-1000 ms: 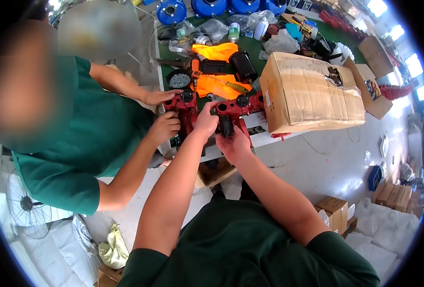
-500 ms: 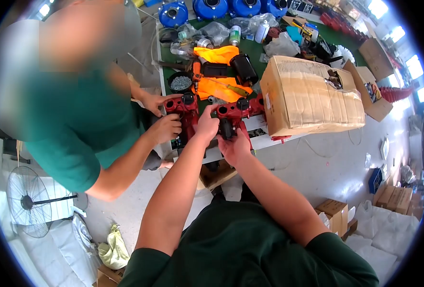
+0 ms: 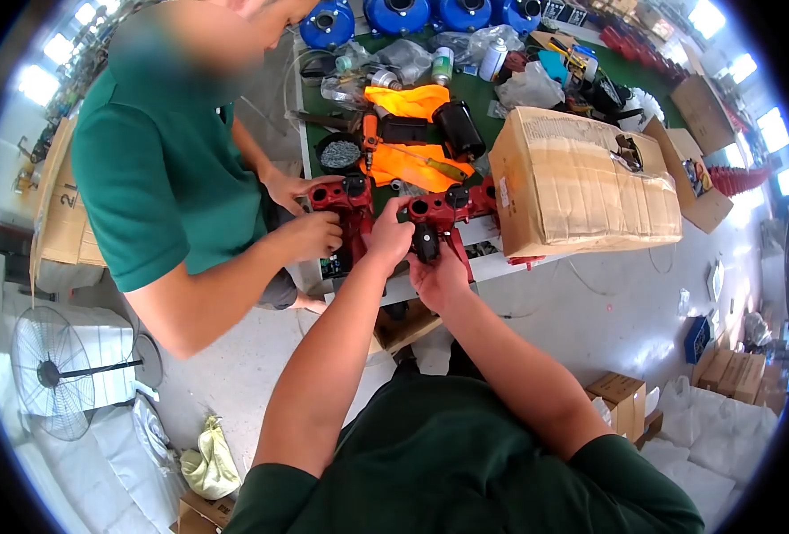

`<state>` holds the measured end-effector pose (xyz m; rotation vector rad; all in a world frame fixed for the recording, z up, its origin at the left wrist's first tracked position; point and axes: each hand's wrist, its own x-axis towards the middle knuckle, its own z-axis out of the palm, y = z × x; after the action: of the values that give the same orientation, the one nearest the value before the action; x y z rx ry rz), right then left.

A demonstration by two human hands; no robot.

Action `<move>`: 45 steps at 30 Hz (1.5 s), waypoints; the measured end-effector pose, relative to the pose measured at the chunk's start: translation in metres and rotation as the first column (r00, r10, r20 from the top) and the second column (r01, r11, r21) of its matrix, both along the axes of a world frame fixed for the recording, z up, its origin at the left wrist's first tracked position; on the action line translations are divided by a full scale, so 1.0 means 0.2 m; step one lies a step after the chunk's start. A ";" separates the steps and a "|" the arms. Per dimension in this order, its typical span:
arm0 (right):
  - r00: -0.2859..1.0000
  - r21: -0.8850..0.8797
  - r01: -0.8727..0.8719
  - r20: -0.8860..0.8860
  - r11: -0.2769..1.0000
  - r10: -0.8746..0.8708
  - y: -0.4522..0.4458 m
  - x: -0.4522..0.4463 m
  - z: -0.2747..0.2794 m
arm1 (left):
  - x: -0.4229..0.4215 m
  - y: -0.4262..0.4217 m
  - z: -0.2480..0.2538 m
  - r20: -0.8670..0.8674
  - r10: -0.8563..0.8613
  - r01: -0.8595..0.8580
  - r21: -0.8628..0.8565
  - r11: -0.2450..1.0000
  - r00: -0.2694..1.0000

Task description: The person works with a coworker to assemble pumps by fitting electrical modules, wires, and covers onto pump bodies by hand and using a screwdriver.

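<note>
Red casting (image 3: 439,206), glossy and fitted with a black cylinder (image 3: 426,242), sits by the table's (image 3: 399,290) near edge; my right hand (image 3: 442,274) clasps the cylinder, while my left hand (image 3: 390,235) touches the casting's side, whether gripping I cannot tell. Rightward, a bulky cardboard box (image 3: 586,182) crowds it; beyond lie orange cloth (image 3: 403,167) and a black bowl (image 3: 320,160) of small grey pieces (image 3: 339,155).

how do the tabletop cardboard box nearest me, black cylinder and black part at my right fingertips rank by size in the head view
Largest to smallest:
1. Cardboard box
2. Black cylinder
3. Black part
</note>
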<state>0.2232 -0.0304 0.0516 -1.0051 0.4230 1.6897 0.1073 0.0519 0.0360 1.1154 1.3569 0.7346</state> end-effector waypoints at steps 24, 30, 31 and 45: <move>0.992 0.114 -0.112 0.079 0.987 0.103 -0.03 0.02 -0.05 | 0.02 -0.10 -0.02 -0.220 0.161 -0.054 0.426 0.903 0.962; 0.914 0.113 -0.199 0.379 0.974 0.143 -0.04 0.02 0.07 | 0.02 -0.11 0.06 -0.198 0.188 -0.092 0.412 0.907 0.962; 0.916 0.139 -0.197 0.378 0.970 0.132 -0.03 0.03 0.06 | 0.03 -0.12 0.12 -0.202 0.199 -0.094 0.433 0.896 0.959; 0.997 0.200 -0.002 0.080 0.980 -0.014 -0.05 0.00 -0.13 | 0.03 -0.30 0.08 -0.085 0.271 -0.199 0.482 0.853 0.959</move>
<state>0.2227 -0.0402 0.0262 -0.9198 0.1982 1.6435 0.1123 -0.0091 0.0527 1.4200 1.5041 1.2301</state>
